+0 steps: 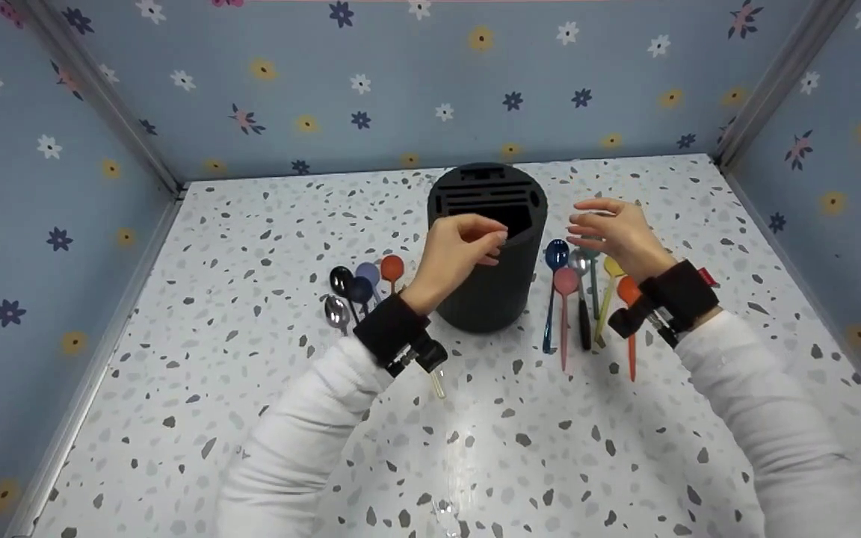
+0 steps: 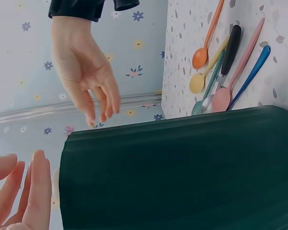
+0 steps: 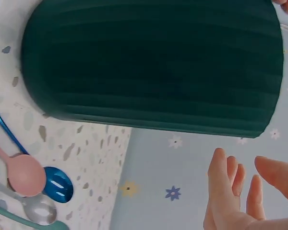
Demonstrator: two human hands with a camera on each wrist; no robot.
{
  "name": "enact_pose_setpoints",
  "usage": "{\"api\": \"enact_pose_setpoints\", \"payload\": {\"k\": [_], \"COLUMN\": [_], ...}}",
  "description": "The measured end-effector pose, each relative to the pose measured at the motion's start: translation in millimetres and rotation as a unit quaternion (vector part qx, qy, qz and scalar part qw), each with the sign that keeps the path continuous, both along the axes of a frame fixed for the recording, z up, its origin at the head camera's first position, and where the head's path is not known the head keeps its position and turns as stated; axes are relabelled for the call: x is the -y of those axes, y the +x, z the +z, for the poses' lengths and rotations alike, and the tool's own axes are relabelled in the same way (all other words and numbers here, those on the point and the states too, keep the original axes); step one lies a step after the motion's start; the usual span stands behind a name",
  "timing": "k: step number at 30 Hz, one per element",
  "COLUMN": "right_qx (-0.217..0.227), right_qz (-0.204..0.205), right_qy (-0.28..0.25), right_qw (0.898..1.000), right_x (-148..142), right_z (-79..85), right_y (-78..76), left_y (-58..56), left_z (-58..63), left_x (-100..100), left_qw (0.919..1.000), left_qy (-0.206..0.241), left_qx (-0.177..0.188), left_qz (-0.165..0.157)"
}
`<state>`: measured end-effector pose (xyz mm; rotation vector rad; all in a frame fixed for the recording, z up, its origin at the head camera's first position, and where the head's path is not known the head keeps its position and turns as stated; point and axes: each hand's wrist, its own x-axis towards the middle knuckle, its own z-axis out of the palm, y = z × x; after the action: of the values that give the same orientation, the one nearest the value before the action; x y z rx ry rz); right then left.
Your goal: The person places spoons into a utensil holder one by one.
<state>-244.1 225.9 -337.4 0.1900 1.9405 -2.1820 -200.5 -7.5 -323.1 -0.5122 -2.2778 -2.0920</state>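
A dark ribbed utensil holder with a slotted top stands upright on the table. My left hand hovers over the front part of its opening, fingers bent and holding nothing visible. In the left wrist view that hand's thumb and fingers are spread apart beside the holder's top. To the right of the holder, my right hand hangs in the air with loosely bent fingers, above several spoons. Those include a blue spoon, a pink spoon, a yellow spoon and an orange spoon.
Left of the holder lies another group: a black spoon, a lavender spoon, a red-orange spoon and a silver spoon, partly hidden by my left arm. A pale handle shows below that wrist. Flowered panels enclose the speckled table.
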Motion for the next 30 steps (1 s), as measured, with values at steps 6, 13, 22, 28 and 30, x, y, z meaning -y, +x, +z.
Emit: {"api": "enact_pose_setpoints", "payload": {"k": [6,13,22,28,30], "right_qx": [0.013,0.021,0.06,0.045,0.033], "right_qz": [0.025,0.049,0.039,0.049,0.047], "right_qy": [0.02,0.071,0.096,0.141,0.172], "right_qw": [0.999,0.996,0.993,0.988,0.983], "right_x": [-7.7,-16.8,-16.2,-14.7,-14.6], "right_z": [-24.2,-56.1,-89.5,-108.1,-112.1], "right_y": [0.7,0.3,2.8,5.3,6.1], "left_y": [9.0,15.4,21.4,34.4,35.7], "left_z": [-10.2,-25.2,-43.9,-34.8,-37.7], "left_x": [0.9,-1.3,-4.6,-4.5,-5.0], "left_qw": [0.9996,0.9988,0.9945,0.9912,0.9904], "left_qy": [-0.01,-0.022,-0.05,-0.063,-0.064], "left_qx": [-0.009,0.001,0.041,0.066,0.071], "left_qz": [-0.024,-0.044,-0.083,-0.095,-0.1]}}
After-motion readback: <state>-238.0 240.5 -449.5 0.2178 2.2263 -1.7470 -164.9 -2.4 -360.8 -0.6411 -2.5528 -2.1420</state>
